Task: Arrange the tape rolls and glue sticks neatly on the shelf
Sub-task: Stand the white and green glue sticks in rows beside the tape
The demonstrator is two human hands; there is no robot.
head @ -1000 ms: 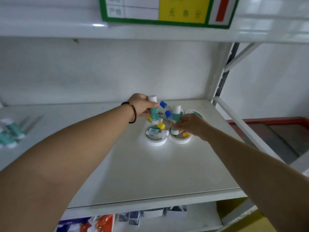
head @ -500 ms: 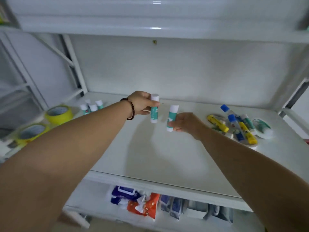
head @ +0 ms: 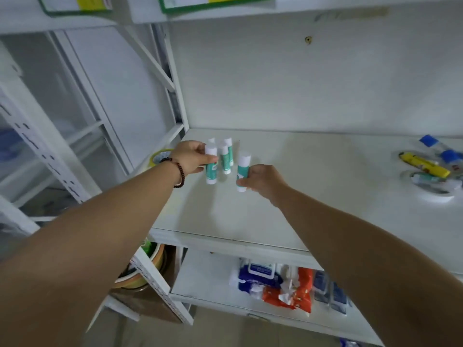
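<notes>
My left hand (head: 192,157) grips a green and white glue stick (head: 211,167) upright just above the white shelf (head: 313,191). My right hand (head: 263,180) holds a second green glue stick (head: 242,171) a little to the right. Behind them stand three more green glue sticks (head: 225,157) in a cluster at the shelf's back left. A yellow tape roll (head: 160,156) peeks out behind my left wrist. At the far right lie white tape rolls (head: 436,194) with yellow (head: 423,166) and blue-capped glue tubes (head: 448,156) piled on them.
A white back wall closes the shelf. An upright post with a diagonal brace (head: 175,101) stands at the left end. The shelf below holds blue and red packets (head: 275,284). Bowls (head: 142,269) sit low at the left.
Both hands have carried their glue sticks leftward to the cluster of standing sticks. The view has swung left, so the pile of tubes and rolls now sits at the right edge.
</notes>
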